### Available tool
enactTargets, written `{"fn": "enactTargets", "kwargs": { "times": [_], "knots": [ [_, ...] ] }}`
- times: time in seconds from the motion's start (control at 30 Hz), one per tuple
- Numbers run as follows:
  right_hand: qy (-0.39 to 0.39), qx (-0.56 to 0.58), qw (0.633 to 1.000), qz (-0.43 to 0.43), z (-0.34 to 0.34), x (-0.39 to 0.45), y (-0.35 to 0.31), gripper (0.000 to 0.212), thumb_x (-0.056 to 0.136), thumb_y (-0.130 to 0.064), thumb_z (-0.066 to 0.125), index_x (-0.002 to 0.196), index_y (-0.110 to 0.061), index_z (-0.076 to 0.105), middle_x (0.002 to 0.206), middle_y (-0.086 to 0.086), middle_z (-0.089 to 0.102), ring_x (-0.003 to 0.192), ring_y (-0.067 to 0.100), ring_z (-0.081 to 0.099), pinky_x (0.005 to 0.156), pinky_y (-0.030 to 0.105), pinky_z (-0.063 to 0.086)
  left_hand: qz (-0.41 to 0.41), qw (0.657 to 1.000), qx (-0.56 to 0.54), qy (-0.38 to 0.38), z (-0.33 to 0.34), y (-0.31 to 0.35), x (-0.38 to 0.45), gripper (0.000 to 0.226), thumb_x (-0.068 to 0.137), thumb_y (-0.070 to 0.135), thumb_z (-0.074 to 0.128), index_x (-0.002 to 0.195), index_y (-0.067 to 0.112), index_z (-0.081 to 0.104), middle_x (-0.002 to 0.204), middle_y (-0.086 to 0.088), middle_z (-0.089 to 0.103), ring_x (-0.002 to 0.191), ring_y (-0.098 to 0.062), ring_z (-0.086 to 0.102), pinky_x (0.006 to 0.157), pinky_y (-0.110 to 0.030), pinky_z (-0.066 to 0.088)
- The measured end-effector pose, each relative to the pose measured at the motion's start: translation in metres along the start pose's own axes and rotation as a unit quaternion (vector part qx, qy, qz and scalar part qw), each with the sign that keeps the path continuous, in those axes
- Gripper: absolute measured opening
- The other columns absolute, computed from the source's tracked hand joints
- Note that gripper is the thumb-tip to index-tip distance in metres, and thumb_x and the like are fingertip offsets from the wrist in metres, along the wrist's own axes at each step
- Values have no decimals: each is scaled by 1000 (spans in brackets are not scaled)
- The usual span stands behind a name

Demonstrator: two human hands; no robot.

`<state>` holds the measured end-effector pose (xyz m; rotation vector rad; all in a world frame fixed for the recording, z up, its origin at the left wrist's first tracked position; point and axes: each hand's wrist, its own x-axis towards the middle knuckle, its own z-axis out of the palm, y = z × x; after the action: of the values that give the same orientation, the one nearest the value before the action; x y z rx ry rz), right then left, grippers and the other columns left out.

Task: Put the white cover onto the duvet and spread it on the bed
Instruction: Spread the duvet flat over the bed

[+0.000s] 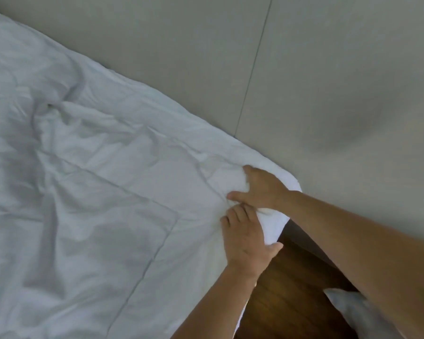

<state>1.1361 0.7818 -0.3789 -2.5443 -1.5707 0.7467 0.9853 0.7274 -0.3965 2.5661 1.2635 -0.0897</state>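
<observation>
White cover [96,192] corner, left hand [245,241] and right hand [262,189] both gripping it

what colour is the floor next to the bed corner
Dark reddish-brown wood floor, seen in the head view beside the white duvet.

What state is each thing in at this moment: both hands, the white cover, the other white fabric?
left hand: grips the corner edge of the white cover.
right hand: fingers curled into the same corner.
white cover: spread, wrinkled.
white fabric lower right: above the wooden floor, partly hidden.
</observation>
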Motion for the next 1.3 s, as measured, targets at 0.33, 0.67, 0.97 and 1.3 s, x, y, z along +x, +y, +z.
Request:
{"fn": "enactTargets", "kwargs": {
  "times": [0.33,0.67,0.97,1.3],
  "knots": [
    [-21,31,997,-62,-28,10,24,27,105,-43,50,114,-20,40,78,3,58,73,24,59,66,40,49,33,980,-158,112,-7,14,41,32,68,30,92,92,17,75,80,-1,73,65,-15,68,65,-21,57],
    [10,-37,997,69,10,-59,166,54,102,-57,36,127,-12,53,65,-7,55,64,20,59,68,36,51,70,953,-291,-40,40,114,21,29,87,8,59,112,21,66,108,0,69,102,-22,60,96,-36,50],
    [175,50,977,-112,-18,-4,84,52,88,-25,62,136,-7,53,129,15,58,118,36,56,102,46,47,4,916,-401,-29,-30,28,70,29,79,29,50,85,15,75,88,-2,74,86,-19,65,85,-36,55],
    [18,-194,962,-190,41,63,-36,69,95,-74,10,155,-53,-15,171,-2,-16,156,36,-10,121,65,6,-199,979,-1,37,-27,-187,98,72,93,73,13,159,45,1,170,-5,-2,152,-48,-6,119,-65,-1]
  ]
}}
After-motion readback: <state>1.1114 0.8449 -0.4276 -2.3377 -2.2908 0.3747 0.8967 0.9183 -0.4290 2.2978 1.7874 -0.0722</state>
